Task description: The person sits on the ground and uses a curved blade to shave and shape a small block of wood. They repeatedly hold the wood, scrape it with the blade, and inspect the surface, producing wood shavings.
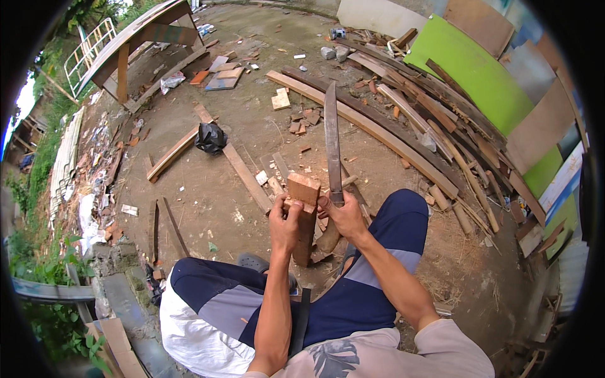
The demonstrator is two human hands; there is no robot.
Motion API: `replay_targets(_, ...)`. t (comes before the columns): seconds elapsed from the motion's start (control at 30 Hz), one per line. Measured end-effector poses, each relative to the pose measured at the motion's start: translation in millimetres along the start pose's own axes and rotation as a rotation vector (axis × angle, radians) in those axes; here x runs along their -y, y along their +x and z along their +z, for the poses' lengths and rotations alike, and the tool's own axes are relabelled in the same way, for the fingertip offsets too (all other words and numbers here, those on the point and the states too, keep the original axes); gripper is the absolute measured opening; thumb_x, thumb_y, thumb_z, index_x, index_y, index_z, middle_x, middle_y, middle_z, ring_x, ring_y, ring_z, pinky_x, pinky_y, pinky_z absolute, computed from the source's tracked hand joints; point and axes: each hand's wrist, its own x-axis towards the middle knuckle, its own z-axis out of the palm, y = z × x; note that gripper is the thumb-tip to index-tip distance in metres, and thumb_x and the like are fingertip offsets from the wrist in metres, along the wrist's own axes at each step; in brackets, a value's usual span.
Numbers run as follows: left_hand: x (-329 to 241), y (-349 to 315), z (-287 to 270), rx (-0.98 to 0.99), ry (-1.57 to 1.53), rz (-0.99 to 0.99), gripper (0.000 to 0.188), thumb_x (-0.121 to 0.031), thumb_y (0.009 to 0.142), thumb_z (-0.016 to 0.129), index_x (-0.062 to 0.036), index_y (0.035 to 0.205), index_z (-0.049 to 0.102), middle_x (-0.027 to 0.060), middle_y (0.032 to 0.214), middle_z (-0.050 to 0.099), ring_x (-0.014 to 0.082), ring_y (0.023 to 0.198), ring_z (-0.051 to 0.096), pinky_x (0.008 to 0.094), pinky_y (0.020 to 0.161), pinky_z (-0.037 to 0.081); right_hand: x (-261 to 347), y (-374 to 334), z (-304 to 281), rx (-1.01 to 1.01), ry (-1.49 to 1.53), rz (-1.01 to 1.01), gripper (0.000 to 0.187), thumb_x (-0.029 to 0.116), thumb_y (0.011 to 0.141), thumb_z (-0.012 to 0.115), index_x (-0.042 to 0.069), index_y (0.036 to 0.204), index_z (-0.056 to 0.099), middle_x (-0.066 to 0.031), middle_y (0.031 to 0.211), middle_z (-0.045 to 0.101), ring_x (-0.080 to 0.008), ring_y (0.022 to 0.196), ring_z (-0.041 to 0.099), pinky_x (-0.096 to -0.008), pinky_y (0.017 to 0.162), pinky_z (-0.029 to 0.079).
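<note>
My left hand (285, 222) is closed around an upright piece of wood (304, 186), its thumb pressed against the near face. The wood has a notched step just below its top end, and its lower part stands between my legs. In my right hand (348, 218) is a machete (332, 135), gripped at the handle. Its long dark blade points up and away from me, to the right of the wood and apart from it. My right thumb is close to the wood's side; whether it touches I cannot tell. Most of the machete's handle is hidden by my fingers.
Long beams (372, 129) and a heap of sticks (441, 135) lie to the right, near a green panel (469, 75). A black plastic bag (211, 138) rests by a plank (242, 173) ahead left. Wood chips and offcuts (281, 99) litter the dirt ground.
</note>
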Motion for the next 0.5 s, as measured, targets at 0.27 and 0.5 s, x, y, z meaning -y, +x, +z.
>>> replay_targets(0.27,-22,27,-14,-0.301,0.553,0.097,0.042,-0.028,0.103,0.051,0.0081,0.097,0.072,0.0257,0.078,0.069,0.0276,0.069,0.069,0.0415,0.063,0.049,1,3,22,0.116,-0.193,-0.134,0.057,0.040,0.076,0.092,0.000,0.105,0.064,-0.0094,0.092,0.073,-0.0146,0.089,0.069,-0.0322,0.078,0.054)
replay_targets(0.5,-38,35,-15,-0.478,0.459,0.310,0.051,-0.043,0.105,0.054,0.0028,0.121,0.071,0.0298,0.125,0.067,0.0386,0.118,0.065,0.0427,0.100,0.049,-9,15,41,0.036,-0.330,-0.225,0.054,0.034,0.077,0.092,0.000,0.106,0.062,-0.0116,0.087,0.070,-0.0181,0.078,0.066,-0.0337,0.070,0.054)
